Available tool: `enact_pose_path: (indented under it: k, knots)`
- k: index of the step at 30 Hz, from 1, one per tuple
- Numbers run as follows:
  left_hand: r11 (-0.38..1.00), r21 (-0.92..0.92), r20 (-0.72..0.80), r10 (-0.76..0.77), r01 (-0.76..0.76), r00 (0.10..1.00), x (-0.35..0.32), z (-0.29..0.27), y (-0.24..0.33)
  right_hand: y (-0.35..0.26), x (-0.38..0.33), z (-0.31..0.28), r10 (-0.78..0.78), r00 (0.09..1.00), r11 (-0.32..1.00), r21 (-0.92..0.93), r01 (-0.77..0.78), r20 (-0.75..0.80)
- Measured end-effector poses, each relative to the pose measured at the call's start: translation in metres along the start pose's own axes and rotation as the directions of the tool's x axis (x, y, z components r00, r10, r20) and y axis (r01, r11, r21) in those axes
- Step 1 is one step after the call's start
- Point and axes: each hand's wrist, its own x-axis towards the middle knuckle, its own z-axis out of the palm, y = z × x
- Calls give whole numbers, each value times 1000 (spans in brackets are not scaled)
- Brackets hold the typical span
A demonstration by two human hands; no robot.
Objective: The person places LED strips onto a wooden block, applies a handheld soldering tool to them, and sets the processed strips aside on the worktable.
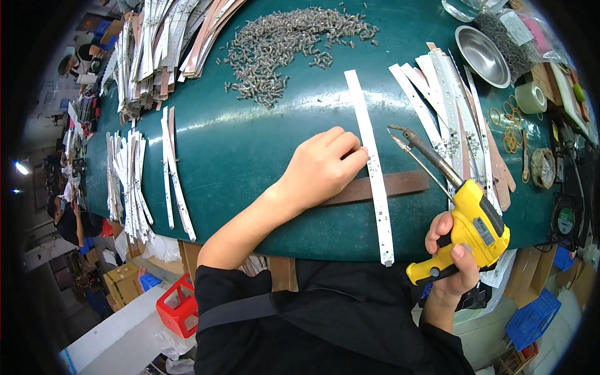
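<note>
Head view: narrow white circuit strip [377, 199] lies across brown flat wooden-looking bar [407, 183] on green table [231, 144].
Strip handling: likely light, bendable, fragile; hold long edges.
Left hand [326, 164]: fingers curled together at strip's left edge; cannot tell if pinching.
Right hand [460, 281]: clamped on yellow pistol-shaped soldering gun [473, 222].
Obstructions: white strip pile [447, 94], right, near gun; grey metal-pin heap [281, 47], far.

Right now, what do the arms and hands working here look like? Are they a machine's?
No, they are a person's. The left hand and right hand are bare, with no gloves or watch visible. The left forearm is uncovered below a loose black sleeve; the right sleeve is black too. A dark grey band crosses the black clothing.
</note>
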Motion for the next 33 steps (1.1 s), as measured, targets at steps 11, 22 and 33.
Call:
enact_pose_path:
  k: [11, 22, 33]
  knots:
    - [877, -371, 37, -313, 304, 949, -5, -3, 1, -3, -6, -2, -32, 999, 998, -60, 32, 4]
    - [853, -404, 32, -347, 330, 937, -7, 1, 1, -5, -10, 6, 42, 998, 976, -213, -50, -44]
    - [902, -324, 31, -291, 285, 956, -8, 0, -3, -18, -6, 17, 148, 989, 932, -330, -148, -27]
